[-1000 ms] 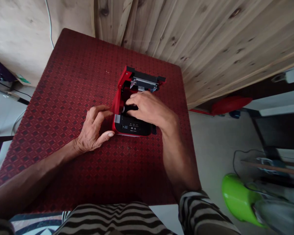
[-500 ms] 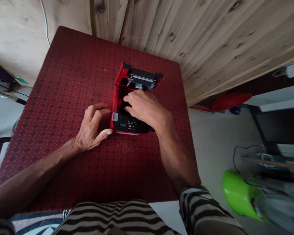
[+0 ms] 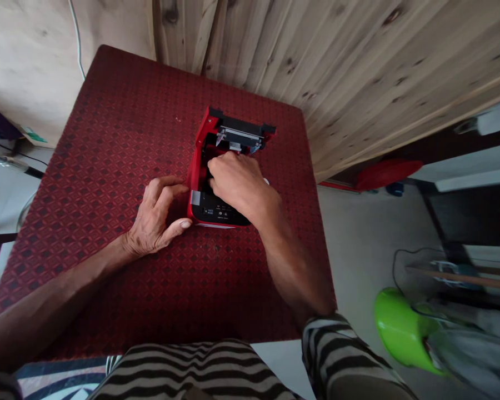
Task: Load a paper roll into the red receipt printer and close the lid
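Note:
A red and black label printer [image 3: 210,210] stands on the table with its lid [image 3: 241,126] raised at the back. My right hand [image 3: 237,178] reaches down into the printer's black inner bay, fingers curled together. Its fingertips are hidden, so what they grip, if anything, does not show. Against the printer's left side rests my left hand [image 3: 156,216], fingers apart and thumb at the front left corner, holding nothing. A small white edge [image 3: 266,181] peeks out just right of my right hand; its kind cannot be made out.
The printer is on a table with a red patterned cloth [image 3: 108,139]. Behind it rises a wooden plank wall [image 3: 283,50]. On the floor to the right lie a bright green bucket [image 3: 402,328] and a red object [image 3: 387,173]. A pale cable [image 3: 77,39] hangs at the upper left.
My right hand has shifted slightly left inside the printer, its fingers more curled. A white edge now shows beside it. My left hand has stayed in place.

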`<action>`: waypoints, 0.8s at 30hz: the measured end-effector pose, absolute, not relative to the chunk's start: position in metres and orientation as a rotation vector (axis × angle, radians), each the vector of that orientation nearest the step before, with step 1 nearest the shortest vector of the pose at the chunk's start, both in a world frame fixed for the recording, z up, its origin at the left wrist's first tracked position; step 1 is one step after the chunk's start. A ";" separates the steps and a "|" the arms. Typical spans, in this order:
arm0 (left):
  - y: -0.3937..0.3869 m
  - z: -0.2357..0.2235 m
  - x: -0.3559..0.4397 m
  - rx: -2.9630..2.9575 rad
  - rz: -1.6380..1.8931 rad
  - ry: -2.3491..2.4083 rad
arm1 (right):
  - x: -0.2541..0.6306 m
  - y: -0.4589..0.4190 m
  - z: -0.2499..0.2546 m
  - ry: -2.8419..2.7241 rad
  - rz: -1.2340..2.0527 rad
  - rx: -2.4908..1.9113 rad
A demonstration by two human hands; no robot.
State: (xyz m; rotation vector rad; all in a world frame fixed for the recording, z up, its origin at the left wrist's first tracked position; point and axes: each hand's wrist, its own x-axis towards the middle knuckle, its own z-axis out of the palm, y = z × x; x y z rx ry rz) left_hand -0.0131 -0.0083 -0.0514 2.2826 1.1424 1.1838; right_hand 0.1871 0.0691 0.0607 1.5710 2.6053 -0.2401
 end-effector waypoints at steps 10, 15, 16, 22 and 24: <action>-0.008 -0.054 -0.012 2.286 1.236 1.123 | 0.187 0.062 0.067 2.437 -0.106 1.676; -0.009 -0.054 -0.010 2.353 1.204 1.131 | 0.189 0.064 0.068 2.428 -0.187 1.669; -0.009 -0.054 -0.010 2.366 1.197 1.132 | 0.190 0.065 0.068 2.433 -0.205 1.657; -0.010 -0.052 -0.009 2.419 1.172 1.139 | 0.192 0.071 0.069 2.427 -0.273 1.595; -0.010 -0.052 -0.009 2.429 1.161 1.156 | 0.193 0.071 0.069 2.414 -0.302 1.578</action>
